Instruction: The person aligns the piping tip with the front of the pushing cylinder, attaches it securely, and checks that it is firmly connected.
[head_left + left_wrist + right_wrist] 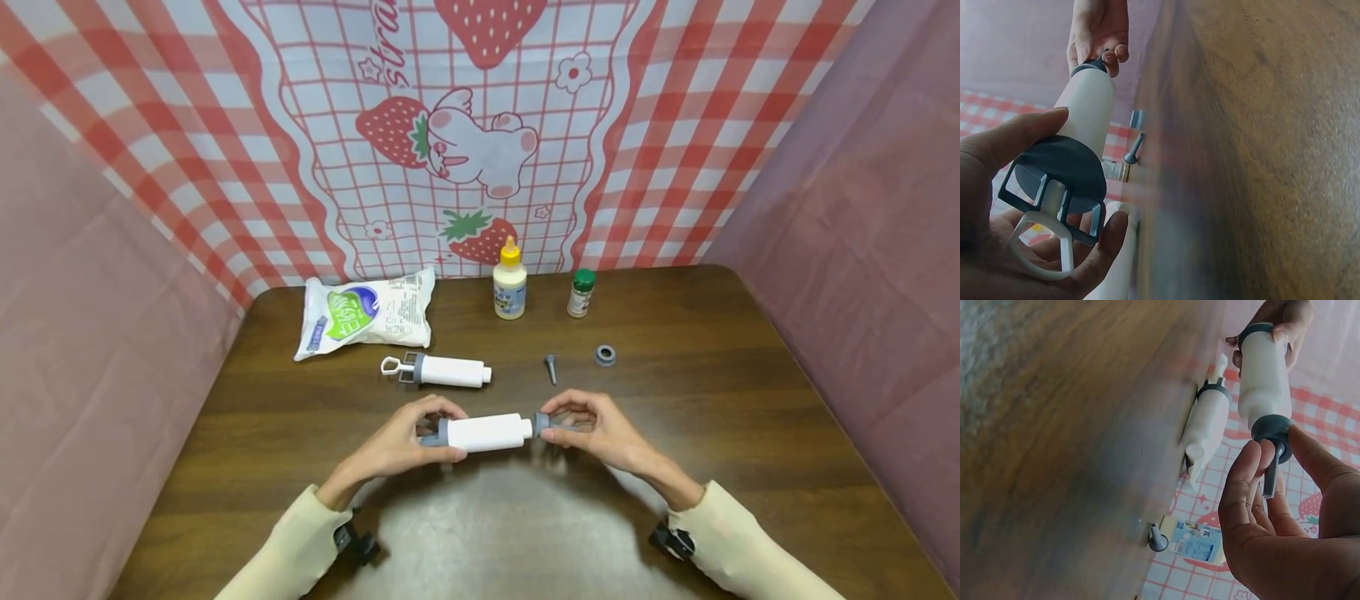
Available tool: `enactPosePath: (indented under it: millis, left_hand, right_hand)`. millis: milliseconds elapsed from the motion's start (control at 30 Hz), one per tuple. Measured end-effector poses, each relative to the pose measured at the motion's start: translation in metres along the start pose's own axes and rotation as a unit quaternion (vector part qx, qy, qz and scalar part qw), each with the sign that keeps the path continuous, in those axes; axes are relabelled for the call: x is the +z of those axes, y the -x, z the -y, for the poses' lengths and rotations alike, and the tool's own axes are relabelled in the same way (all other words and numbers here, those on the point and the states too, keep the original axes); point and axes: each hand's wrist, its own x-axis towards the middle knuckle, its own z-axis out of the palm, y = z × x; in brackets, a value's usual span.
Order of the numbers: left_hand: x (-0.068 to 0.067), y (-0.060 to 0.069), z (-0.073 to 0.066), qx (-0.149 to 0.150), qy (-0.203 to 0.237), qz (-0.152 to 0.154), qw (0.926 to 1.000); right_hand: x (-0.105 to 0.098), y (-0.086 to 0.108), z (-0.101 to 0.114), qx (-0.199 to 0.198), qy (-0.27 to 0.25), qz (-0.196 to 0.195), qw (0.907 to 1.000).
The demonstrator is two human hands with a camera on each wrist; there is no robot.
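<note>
A white syringe-type piping gun (489,433) is held level above the table between both hands. My left hand (399,438) grips it round the grey collar (1066,165), beside the finger loops and the white ring handle (1063,253). At the opposite end, my right hand (603,429) pinches a grey cap (1270,428) with a narrow nozzle (1270,478) pointing away from the barrel. The cap sits at the barrel's tip; whether it is fully seated cannot be told.
Behind the hands lie a second white piping gun (452,372), a small grey nozzle (551,368) and a grey ring (605,356). Farther back are a white printed bag (397,308), a yellow-capped bottle (510,293) and a green-lidded jar (580,298). Cloth surrounds the wooden table (712,375).
</note>
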Motion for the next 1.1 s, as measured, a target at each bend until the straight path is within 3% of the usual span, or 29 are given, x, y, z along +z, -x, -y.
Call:
enactPosePath:
  millis: [533, 1100]
  left_hand:
    - [0.002, -0.005, -0.007, 0.0, 0.002, 0.01, 0.9999]
    - [0.008, -0.013, -0.009, 0.007, 0.021, -0.003, 0.9998]
  right_hand:
    - [0.002, -0.001, 0.002, 0.001, 0.004, 0.006, 1.0]
    - [-0.001, 0.001, 0.002, -0.012, -0.01, -0.006, 0.9999]
